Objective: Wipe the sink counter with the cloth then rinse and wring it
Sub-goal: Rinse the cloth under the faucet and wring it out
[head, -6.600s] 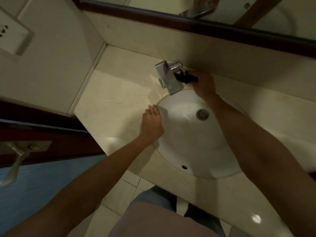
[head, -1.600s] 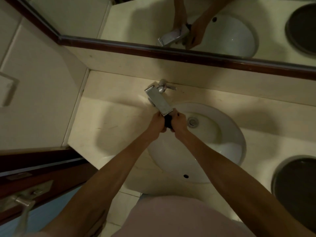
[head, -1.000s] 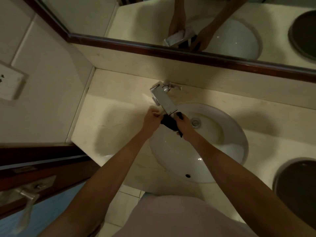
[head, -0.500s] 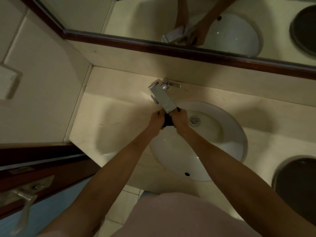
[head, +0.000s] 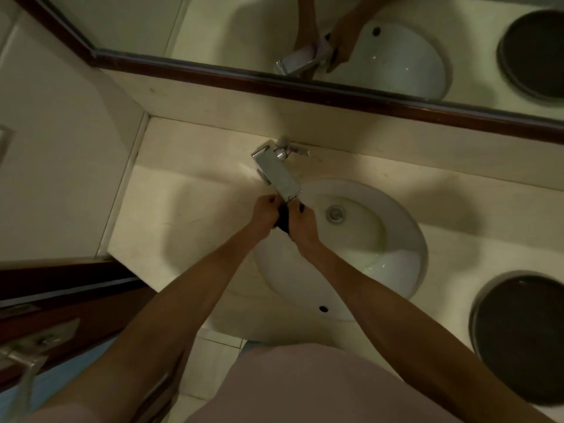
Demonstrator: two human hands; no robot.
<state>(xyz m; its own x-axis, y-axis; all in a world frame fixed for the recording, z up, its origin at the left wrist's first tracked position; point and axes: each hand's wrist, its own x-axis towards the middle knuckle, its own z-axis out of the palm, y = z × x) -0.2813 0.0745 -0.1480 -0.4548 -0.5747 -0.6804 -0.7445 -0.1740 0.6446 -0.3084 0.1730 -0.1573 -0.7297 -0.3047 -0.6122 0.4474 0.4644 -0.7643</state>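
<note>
I'd pulled my left hand and right hand back together, both clamped on the cloth under the faucet above them — wringing stage.

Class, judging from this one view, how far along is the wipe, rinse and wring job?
Wiping looks finished: the cloth is off the counter. In hand: left hand and right hand grip the bunched cloth under the faucet, over the basin. Water flow cannot be seen. Left: finishing the wring.

Cloth mostly hidden between hands.
</note>
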